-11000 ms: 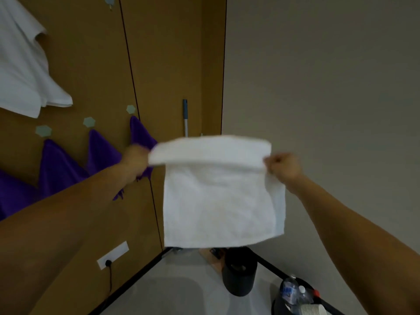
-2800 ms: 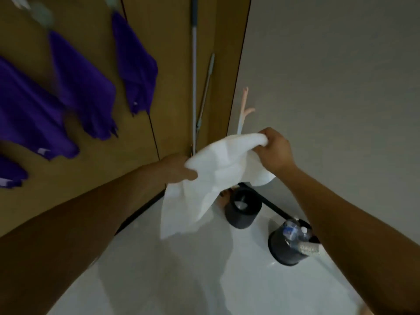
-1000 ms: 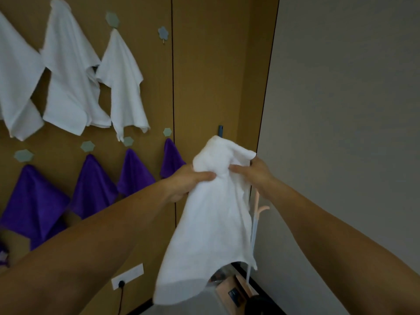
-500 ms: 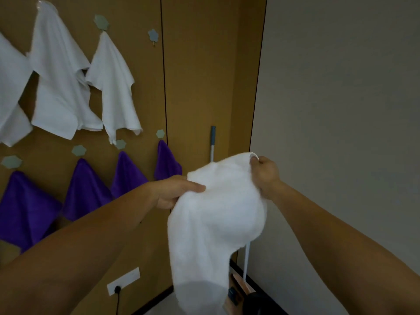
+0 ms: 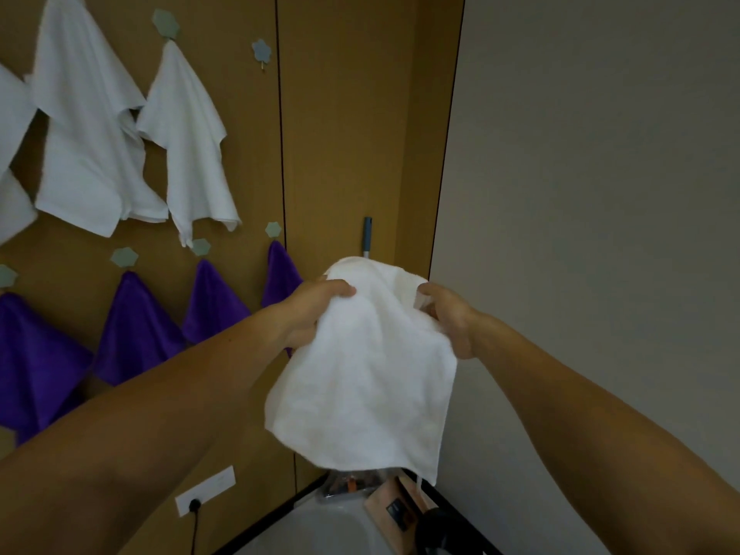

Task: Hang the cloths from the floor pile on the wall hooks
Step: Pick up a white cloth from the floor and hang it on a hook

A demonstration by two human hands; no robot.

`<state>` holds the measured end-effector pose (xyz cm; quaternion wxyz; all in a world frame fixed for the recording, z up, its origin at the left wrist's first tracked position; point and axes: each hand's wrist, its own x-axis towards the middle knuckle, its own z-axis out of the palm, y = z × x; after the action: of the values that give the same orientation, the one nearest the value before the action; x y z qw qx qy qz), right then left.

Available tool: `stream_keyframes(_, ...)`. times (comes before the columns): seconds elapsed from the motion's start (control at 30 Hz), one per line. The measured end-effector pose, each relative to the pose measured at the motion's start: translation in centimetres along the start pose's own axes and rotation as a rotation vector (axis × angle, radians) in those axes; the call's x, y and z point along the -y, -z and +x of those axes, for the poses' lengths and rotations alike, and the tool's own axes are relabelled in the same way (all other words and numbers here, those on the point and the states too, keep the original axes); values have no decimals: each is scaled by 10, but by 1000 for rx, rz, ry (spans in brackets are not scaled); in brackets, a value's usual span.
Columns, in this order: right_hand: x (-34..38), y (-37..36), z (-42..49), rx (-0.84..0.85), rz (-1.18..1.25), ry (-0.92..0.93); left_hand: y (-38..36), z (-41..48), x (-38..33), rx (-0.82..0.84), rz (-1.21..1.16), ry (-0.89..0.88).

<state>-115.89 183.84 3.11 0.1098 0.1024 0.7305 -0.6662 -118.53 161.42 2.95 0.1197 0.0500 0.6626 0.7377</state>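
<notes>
A white cloth (image 5: 368,378) hangs in front of me, held up by both hands. My left hand (image 5: 316,310) grips its upper left part with the thumb on top. My right hand (image 5: 448,318) pinches the upper right edge. On the brown wall, one flower-shaped hook (image 5: 261,50) at the top row carries nothing. Left of it hang white cloths (image 5: 192,138), and below them a row of purple cloths (image 5: 136,326) on hexagonal hooks (image 5: 273,229).
A mop handle (image 5: 366,234) leans in the corner where the brown wall meets the grey wall (image 5: 600,194). A wall socket (image 5: 205,490) with a plugged cable sits low on the left. On the floor lie a wooden item (image 5: 394,510) and a dark bin (image 5: 440,530).
My hands have shifted along the cloth's top edge, and the cloth now hangs flatter and wider between them. The view has tilted slightly, showing more of the floor corner.
</notes>
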Motion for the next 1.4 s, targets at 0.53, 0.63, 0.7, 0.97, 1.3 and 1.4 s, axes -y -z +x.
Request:
stream_keyframes(0.53, 16, -28, 3, 295, 326, 267, -2, 2, 15, 99, 312, 153)
stream_keyframes(0.63, 16, -33, 5, 322, 269, 216, -5, 7, 16, 196, 46, 23)
stream_keyframes(0.7, 15, -32, 8, 332, 271, 203, -6, 8, 15, 96, -7, -32)
stream_keyframes(0.97, 9, -32, 18, 310, 14, 125, -3, 10, 23, 139, -113, 28)
stream_keyframes(1.3, -7, 8, 16, 274, -191, -135, 41, 16, 17, -213, 152, -85)
stream_keyframes(1.4, -9, 17, 18, 172, 148, -42, 65, 11, 10, -200, 267, 23)
